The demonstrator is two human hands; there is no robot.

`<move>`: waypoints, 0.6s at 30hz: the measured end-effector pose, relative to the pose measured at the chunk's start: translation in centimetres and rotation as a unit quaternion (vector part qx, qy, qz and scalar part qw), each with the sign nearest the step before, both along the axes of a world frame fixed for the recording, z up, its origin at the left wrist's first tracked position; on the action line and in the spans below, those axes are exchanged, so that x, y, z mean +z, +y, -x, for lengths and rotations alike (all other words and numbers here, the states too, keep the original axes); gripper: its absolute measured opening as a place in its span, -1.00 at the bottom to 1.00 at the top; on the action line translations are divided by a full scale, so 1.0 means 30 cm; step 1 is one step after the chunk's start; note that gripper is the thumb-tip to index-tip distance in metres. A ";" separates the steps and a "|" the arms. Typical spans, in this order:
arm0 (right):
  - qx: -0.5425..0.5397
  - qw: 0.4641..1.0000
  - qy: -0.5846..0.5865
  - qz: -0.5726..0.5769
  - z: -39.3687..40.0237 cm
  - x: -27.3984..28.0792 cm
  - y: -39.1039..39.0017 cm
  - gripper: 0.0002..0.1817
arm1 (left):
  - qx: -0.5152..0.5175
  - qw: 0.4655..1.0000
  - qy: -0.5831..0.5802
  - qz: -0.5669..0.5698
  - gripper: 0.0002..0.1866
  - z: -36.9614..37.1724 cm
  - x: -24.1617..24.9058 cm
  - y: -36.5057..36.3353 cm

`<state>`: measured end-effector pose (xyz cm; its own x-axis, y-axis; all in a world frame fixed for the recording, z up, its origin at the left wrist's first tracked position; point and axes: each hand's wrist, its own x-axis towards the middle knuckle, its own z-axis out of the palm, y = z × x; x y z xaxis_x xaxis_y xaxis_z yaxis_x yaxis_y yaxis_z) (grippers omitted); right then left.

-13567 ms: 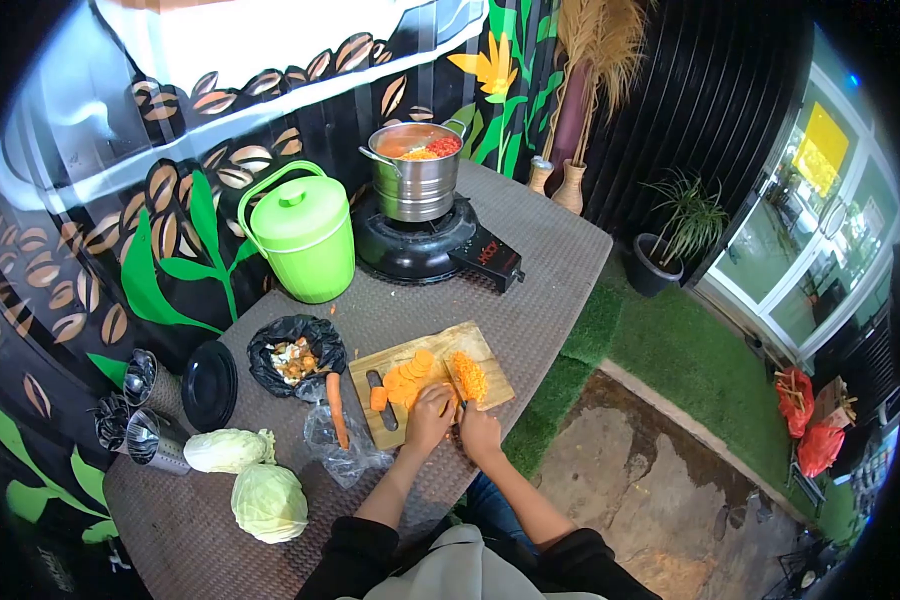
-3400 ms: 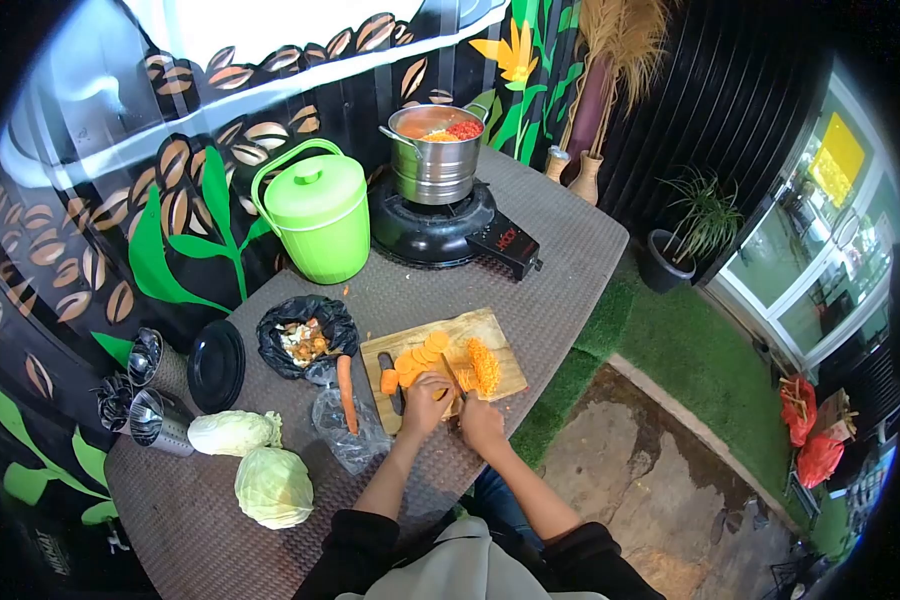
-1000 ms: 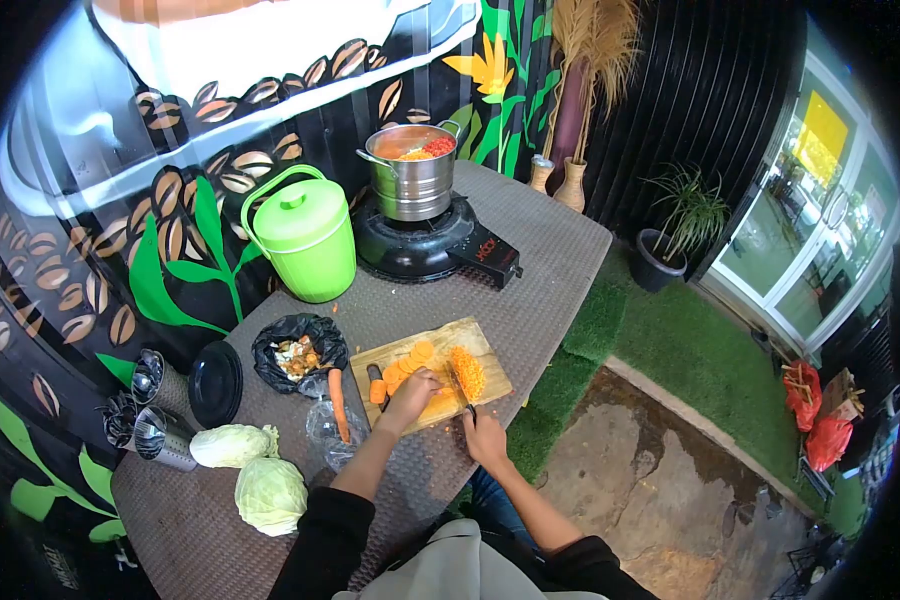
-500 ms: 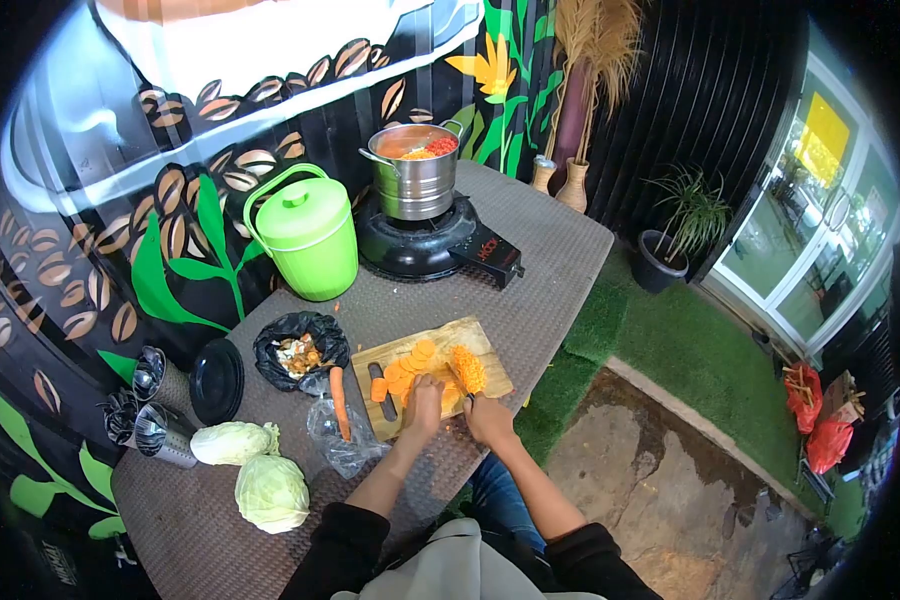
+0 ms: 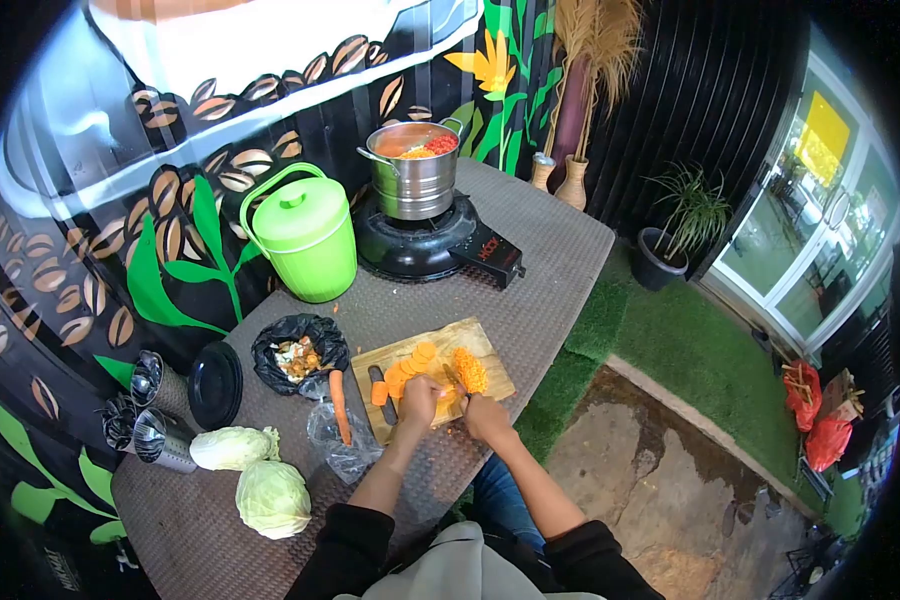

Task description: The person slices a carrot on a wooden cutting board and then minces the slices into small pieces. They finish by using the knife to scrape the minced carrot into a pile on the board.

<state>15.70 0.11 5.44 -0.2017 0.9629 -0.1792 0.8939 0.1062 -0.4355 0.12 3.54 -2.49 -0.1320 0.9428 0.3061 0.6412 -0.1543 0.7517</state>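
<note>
My right hand [image 5: 486, 418] is closed round the handle of a knife [image 5: 454, 379], whose blade points up and left over the wooden cutting board [image 5: 490, 352]. Close beside it, my left hand [image 5: 419, 398] presses with bent fingers on carrot pieces; what lies under the fingertips is mostly hidden. Round carrot slices [image 5: 410, 368] lie above my left hand, and a heap of finely diced carrot [image 5: 469, 371] is right of the blade. A dark peeler-like tool [image 5: 377, 374] and a short carrot piece [image 5: 379, 393] rest at the board's left side.
Left of the board are a whole carrot [image 5: 339, 405], a clear plastic bag [image 5: 342, 455], a black bag of scraps [image 5: 300, 350] and two cabbages [image 5: 273, 498]. Behind stand a green bucket [image 5: 305, 240] and a steel pot [image 5: 414, 180] on a black stove [image 5: 400, 245].
The knife blade has shifted slightly left, away from the diced heap and towards my left hand. My left hand has moved slightly left.
</note>
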 end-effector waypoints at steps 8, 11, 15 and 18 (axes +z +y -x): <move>-0.042 0.999 0.006 -0.010 0.048 -0.076 -0.013 -0.61 | -0.022 0.997 0.007 0.068 -0.89 0.002 0.040 -0.009; 0.026 0.999 -0.015 0.025 0.005 0.021 0.042 -0.60 | -0.003 0.999 0.006 0.033 -0.84 0.006 -0.011 0.014; -0.043 0.999 -0.011 -0.015 0.070 -0.057 -0.052 -0.61 | -0.031 0.999 0.010 0.008 -0.84 0.015 0.017 0.007; -0.067 0.997 0.006 -0.030 0.085 -0.135 -0.047 -0.61 | -0.046 0.998 -0.001 0.041 -0.90 0.017 0.044 0.006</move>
<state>13.15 -1.29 1.40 -0.0717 0.9903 -0.1189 0.8970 0.0118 -0.4419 -0.39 3.73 -1.18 -0.0442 0.9727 0.2277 0.6262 -0.1506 0.7650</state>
